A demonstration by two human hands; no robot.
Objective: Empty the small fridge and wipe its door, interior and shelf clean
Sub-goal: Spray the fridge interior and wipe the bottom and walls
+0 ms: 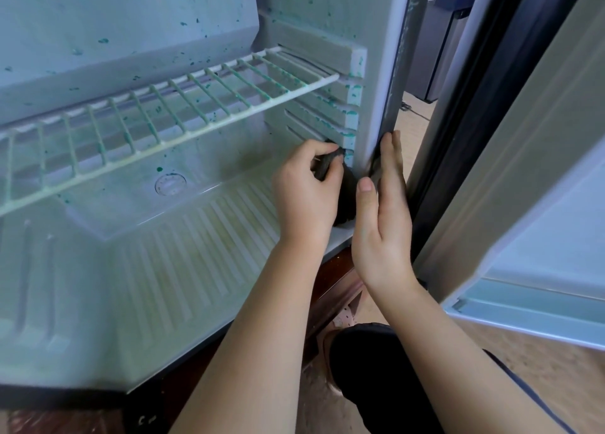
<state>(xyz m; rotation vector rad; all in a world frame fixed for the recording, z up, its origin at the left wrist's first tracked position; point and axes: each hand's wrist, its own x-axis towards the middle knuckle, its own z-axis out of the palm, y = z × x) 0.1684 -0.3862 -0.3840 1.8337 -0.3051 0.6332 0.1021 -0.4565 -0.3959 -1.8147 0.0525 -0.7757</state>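
Note:
The small fridge stands open and holds no items. Green flecks spot its back wall (124,34), its white wire shelf (183,106) and the ribbed right wall (314,119). My left hand (307,188) grips a dark cloth (347,197) and holds it against the lower front edge of the right wall. Beside it, my right hand (383,211) lies flat with straight fingers on the outer side of the fridge's front frame (379,73). The cloth wraps round the frame edge between both hands. The open door (540,171) stands at the right.
The ribbed fridge floor (183,263) has a round drain cap (170,184). The door's black gasket (458,132) runs close to my right hand. My knee in dark clothing (379,374) is below, over a wooden floor (540,387). A dark cabinet (438,47) stands behind.

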